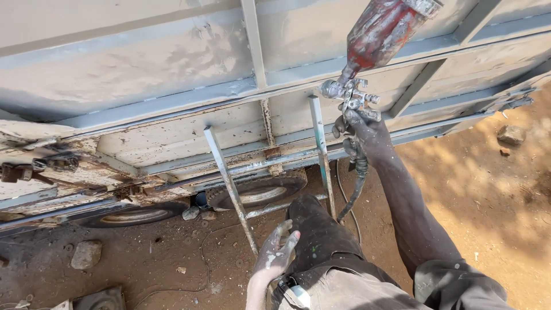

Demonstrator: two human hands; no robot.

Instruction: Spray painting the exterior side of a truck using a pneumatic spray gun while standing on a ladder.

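Fingers of the right hand (363,127) wrap the spray gun (351,97), its cup at one o'clock near the trailer (143,63) rail. Left hand (274,255) rests spread on the knee (313,221) at six o'clock; bare dirt ground (488,189) lies open at three o'clock.

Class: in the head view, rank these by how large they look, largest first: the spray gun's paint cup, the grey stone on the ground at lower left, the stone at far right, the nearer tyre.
1. Nearer tyre
2. Paint cup, though nearness to the camera enlarges it
3. Grey stone at lower left and stone at far right: look alike, so no ranking.
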